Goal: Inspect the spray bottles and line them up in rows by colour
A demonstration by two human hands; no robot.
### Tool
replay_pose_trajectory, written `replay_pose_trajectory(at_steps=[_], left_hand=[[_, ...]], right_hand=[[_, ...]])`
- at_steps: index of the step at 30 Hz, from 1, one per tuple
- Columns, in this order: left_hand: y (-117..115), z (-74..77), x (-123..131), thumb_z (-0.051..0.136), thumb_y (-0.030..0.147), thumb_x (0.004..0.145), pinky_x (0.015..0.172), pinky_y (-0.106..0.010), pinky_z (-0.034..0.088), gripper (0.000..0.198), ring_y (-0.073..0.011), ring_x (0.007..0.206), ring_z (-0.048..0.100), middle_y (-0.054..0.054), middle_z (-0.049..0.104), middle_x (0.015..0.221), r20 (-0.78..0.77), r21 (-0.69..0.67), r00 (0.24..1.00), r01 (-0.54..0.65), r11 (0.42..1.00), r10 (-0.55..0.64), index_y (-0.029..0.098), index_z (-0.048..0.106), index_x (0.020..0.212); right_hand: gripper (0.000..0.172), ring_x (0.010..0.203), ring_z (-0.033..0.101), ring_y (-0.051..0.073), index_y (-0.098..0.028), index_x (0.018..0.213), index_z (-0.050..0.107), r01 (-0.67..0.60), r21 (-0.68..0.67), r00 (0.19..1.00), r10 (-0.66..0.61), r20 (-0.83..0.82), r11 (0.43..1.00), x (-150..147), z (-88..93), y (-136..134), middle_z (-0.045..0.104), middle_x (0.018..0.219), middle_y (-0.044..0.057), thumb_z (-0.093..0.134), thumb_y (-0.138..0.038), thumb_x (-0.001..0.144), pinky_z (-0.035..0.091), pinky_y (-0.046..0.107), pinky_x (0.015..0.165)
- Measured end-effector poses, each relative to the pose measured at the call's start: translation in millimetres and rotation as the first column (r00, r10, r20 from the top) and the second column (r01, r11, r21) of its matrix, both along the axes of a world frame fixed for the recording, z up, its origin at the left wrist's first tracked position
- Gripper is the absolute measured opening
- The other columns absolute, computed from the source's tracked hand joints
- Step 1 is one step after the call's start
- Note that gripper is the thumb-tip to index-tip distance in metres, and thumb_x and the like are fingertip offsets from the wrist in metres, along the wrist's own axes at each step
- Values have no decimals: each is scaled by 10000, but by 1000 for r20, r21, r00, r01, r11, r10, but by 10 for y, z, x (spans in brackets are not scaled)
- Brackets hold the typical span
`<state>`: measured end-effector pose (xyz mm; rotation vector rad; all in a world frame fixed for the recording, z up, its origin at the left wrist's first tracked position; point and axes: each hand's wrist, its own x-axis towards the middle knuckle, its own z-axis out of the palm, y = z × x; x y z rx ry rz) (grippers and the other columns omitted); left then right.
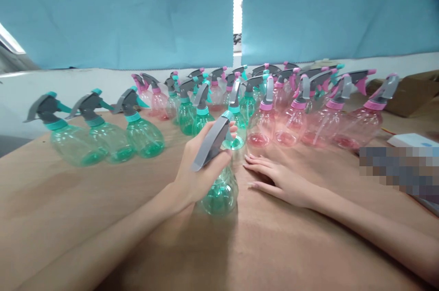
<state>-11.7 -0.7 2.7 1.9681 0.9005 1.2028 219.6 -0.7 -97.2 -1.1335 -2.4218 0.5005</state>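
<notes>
A clear green spray bottle [220, 196] with a grey trigger head and a teal nozzle is in the middle foreground. My left hand [197, 163] is wrapped round its neck, just under the trigger head. The nozzle points away from me. To the right of the bottle, my right hand [274, 177] rests flat on the wooden table [284, 245], its fingers stretched out and holding nothing. Just beyond my hands stand a green spray bottle [237, 133], partly hidden by my left fingers, and a pink spray bottle [259, 126].
Three green spray bottles [146, 138] stand at the left. Several pink and green ones crowd the back, with a row of pink bottles [320, 126] at the right. A cardboard box [411, 94] and a white box [414, 141] are at the right. Blue curtains [120, 12] hang behind.
</notes>
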Motion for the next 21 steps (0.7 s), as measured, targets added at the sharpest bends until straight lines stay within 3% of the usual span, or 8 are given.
replay_pose_trajectory(at_steps=[4,14,21], left_hand=[[11,-18,-3,558,131,798,640,-277,417,329,-126,679,499,3,633,1010,14,32,1000,16,999,-17,243,557,1108],[-10,13,13,551,165,817,529,-285,329,262,-101,523,379,16,631,896,-10,4,1000,-6,1000,6,246,570,1065],[-10,13,31,560,171,817,596,-295,380,305,-113,585,445,1,661,1074,6,14,1000,-10,1000,10,257,512,1105]], right_hand=[[571,1400,334,277,-189,1418,460,1,-1,1000,-1,13,1000,-1,4,-1,402,1502,109,476,-513,948,306,495,1140],[555,1393,347,277,-197,1410,473,-6,3,1000,6,-10,1000,-3,1,6,421,1490,111,486,-501,946,310,500,1138],[543,1388,355,289,-231,1411,473,-14,-2,999,14,-50,1000,9,-17,18,425,1490,100,510,-493,937,308,513,1134]])
